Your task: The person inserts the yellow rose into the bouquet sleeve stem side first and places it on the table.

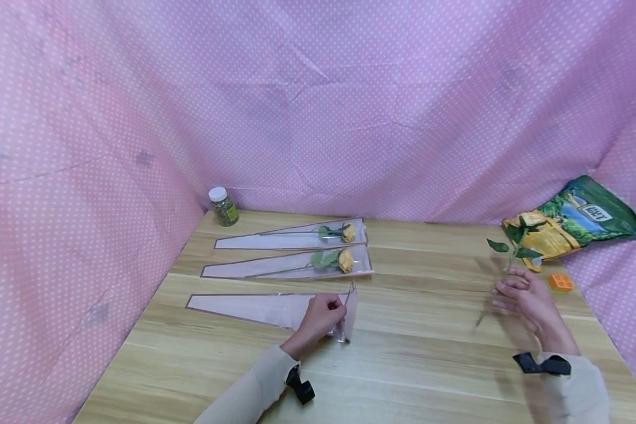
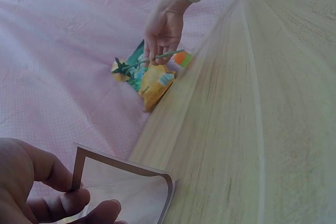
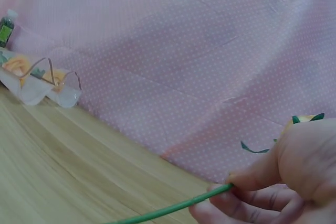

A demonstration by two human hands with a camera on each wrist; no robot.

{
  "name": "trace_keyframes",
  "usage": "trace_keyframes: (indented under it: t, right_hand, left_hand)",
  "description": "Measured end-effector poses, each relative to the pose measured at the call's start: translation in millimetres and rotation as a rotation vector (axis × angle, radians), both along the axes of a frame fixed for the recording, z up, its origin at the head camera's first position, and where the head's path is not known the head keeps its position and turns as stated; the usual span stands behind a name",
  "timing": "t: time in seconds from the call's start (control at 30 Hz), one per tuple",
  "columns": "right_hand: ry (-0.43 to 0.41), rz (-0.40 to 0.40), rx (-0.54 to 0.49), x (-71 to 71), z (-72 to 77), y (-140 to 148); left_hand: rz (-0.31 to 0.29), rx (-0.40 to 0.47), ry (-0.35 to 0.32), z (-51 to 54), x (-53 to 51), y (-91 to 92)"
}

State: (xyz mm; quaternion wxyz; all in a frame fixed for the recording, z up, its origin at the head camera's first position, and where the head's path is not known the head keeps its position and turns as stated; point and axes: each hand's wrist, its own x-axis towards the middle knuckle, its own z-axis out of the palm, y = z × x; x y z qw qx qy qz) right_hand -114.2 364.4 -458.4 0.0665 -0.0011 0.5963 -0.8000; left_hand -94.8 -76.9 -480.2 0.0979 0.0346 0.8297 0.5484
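With thumb and fingers, my left hand (image 1: 322, 318) pinches the wide mouth of a clear flower sleeve (image 1: 254, 306) with a brown border, lying at the front of two others. In the left wrist view that sleeve's mouth (image 2: 126, 169) stands partly open beside the fingers. Off to the right, my right hand (image 1: 527, 300) holds a yellow rose (image 1: 531, 220) by its green stem (image 3: 173, 211), above the table. The bloom points away from me and the stem's lower end angles toward the table's middle. In the right wrist view, the hand hides most of the bloom.
Two more sleeves, each with a yellow rose (image 1: 345, 260) inside, lie farther back on the wooden table (image 1: 413, 365). A white-capped jar (image 1: 224, 207) stands at the back left. At the right are a green and yellow bag (image 1: 588, 215) and an orange block (image 1: 560, 282).
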Motion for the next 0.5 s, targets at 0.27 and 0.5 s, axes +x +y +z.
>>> trace_keyframes:
  t: [0.27,0.5]
  right_hand:
    - [0.098,-0.024,-0.218,1.4,-5.3,-11]
    - [0.084,-0.117,-0.318,5.2,-4.6,-22]
  left_hand:
    - [0.003,0.003,-0.009,1.4,1.6,-0.2]
    - [0.006,-0.003,-0.005,1.3,0.6,0.2]
